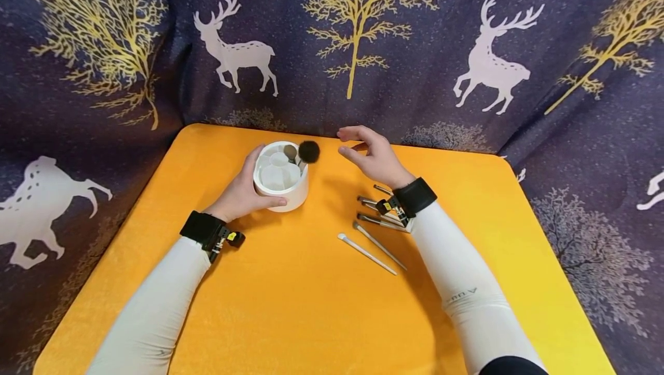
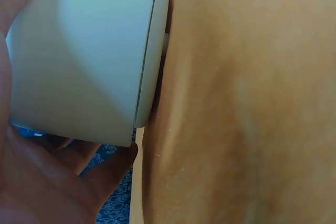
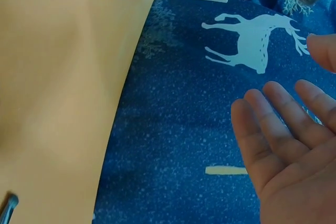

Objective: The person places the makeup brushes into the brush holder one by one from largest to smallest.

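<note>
White, the round holder (image 1: 297,195) on the orange table (image 1: 290,294) looks part filled: a dark fluffy brush (image 1: 309,151) and a smaller brush (image 1: 290,152) stand in it, while thin brushes (image 1: 368,255) lie loose, some perhaps hidden by the right sleeve (image 1: 461,271). Its inside is divided. The left hand (image 1: 241,190) curls its fingers round the wall; the right hand (image 1: 374,156), fingers relaxed, thumb parted, holds nothing.

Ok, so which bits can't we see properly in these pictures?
Head view: handle ends of some lying brushes, hidden by the right sleeve and wrist camera.
Head view: lower ends of the two brushes in the white holder, hidden inside it.
Left wrist view: the holder's inside, blocked by its outer wall.
Right wrist view: one brush, cut off by the bottom-left corner.
Head view: sleeve lettering, too small.
</note>
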### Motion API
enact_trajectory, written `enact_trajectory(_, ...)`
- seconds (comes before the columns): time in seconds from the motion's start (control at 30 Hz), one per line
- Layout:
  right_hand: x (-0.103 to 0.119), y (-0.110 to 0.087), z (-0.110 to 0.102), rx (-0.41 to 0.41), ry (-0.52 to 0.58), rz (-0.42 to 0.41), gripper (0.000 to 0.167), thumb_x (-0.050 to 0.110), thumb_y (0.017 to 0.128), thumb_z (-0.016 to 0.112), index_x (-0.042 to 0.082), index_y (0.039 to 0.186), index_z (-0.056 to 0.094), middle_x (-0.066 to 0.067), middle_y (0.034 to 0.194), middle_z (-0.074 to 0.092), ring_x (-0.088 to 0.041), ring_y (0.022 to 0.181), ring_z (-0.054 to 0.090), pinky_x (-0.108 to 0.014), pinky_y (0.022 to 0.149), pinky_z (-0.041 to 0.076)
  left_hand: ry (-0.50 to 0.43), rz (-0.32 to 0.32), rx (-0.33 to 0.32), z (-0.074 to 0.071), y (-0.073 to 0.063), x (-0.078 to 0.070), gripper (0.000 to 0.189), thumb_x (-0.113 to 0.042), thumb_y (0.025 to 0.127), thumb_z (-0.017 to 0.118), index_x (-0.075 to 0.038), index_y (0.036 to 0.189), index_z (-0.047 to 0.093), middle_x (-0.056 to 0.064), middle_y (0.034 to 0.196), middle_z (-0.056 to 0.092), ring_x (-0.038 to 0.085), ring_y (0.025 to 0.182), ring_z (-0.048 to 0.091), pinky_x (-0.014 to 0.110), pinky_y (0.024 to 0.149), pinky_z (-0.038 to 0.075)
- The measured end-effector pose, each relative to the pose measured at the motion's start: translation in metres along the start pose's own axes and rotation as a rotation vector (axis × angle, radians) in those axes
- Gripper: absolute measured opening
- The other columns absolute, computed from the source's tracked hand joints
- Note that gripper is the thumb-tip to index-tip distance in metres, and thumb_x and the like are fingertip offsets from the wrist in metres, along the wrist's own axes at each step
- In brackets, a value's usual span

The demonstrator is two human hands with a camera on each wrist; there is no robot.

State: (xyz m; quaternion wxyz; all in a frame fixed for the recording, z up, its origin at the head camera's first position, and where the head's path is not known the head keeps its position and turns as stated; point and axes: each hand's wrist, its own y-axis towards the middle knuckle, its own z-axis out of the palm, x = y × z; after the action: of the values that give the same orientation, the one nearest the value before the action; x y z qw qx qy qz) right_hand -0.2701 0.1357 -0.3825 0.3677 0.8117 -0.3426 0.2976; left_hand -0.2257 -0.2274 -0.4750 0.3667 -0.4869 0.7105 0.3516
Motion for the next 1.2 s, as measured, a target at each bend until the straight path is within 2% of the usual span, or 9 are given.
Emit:
enact_trajectory(0.13,-0.002,-0.008,-0.005,0.004,-0.028,0.016,0.041,0.01,0.112,0.07,0.002,0.151,0.063,-0.017,0.146,0.067,-0.035,0.134,0.064,-0.045,0.106,0.056,-0.003,0.0,0.002,0.0,0.001,0.0,0.144,-0.034,0.076,0.107,-0.034,0.179,0.007,0.011,0.178,0.029,0.039,0.154,0.042,0.065,0.123,0.037)
enact_trajectory(0.37,-0.007,-0.021,-0.01,0.028,-0.048,0.036,0.038,0.015,0.111,0.072,0.005,0.148,0.066,-0.013,0.144,0.069,-0.03,0.13,0.067,-0.058,0.107,0.056,-0.006,-0.002,0.007,-0.001,0.0,-0.002,0.143,-0.034,0.078,0.106,-0.035,0.179,0.006,0.012,0.178,0.029,0.04,0.153,0.042,0.066,0.123,0.038)
enact_trajectory(0.57,-0.014,-0.031,-0.013,0.054,-0.079,0.055,0.038,0.017,0.112,0.072,0.007,0.148,0.067,-0.01,0.144,0.07,-0.031,0.128,0.068,-0.05,0.105,0.058,0.011,-0.001,0.006,-0.002,0.0,-0.002,0.143,-0.036,0.078,0.106,-0.03,0.18,0.006,0.012,0.178,0.029,0.04,0.153,0.042,0.066,0.122,0.039)
enact_trajectory(0.8,-0.019,-0.044,-0.015,0.066,-0.096,0.052,0.039,0.016,0.111,0.072,0.004,0.148,0.067,-0.012,0.145,0.069,-0.034,0.126,0.068,-0.054,0.102,0.058,0.012,-0.002,0.007,-0.003,0.0,-0.003,0.142,-0.035,0.078,0.106,-0.031,0.179,0.006,0.011,0.178,0.029,0.039,0.154,0.042,0.066,0.123,0.038)
enact_trajectory(0.97,-0.021,-0.055,-0.018,0.064,-0.109,0.053,0.037,0.015,0.11,0.073,0.006,0.145,0.068,-0.011,0.145,0.069,-0.036,0.126,0.069,-0.052,0.103,0.059,0.014,-0.005,0.013,-0.001,0.0,-0.002,0.143,-0.036,0.078,0.106,-0.032,0.179,0.006,0.011,0.178,0.029,0.04,0.153,0.042,0.067,0.122,0.039)
enact_trajectory(1.1,-0.021,-0.062,-0.021,0.064,-0.127,0.06,0.037,0.014,0.11,0.074,0.007,0.145,0.069,-0.012,0.145,0.069,-0.027,0.125,0.069,-0.049,0.104,0.059,0.021,-0.005,0.016,0.0,-0.001,0.0,0.145,-0.037,0.078,0.106,-0.033,0.18,0.003,0.013,0.179,0.028,0.042,0.153,0.042,0.069,0.121,0.039)
enact_trajectory(1.2,-0.021,-0.066,-0.023,0.061,-0.137,0.059,0.037,0.014,0.109,0.075,0.007,0.146,0.069,-0.013,0.143,0.07,-0.029,0.124,0.07,-0.049,0.103,0.059,0.025,-0.003,0.014,0.0,0.0,0.001,0.144,-0.036,0.078,0.106,-0.035,0.179,0.002,0.013,0.179,0.027,0.042,0.154,0.041,0.069,0.123,0.038)
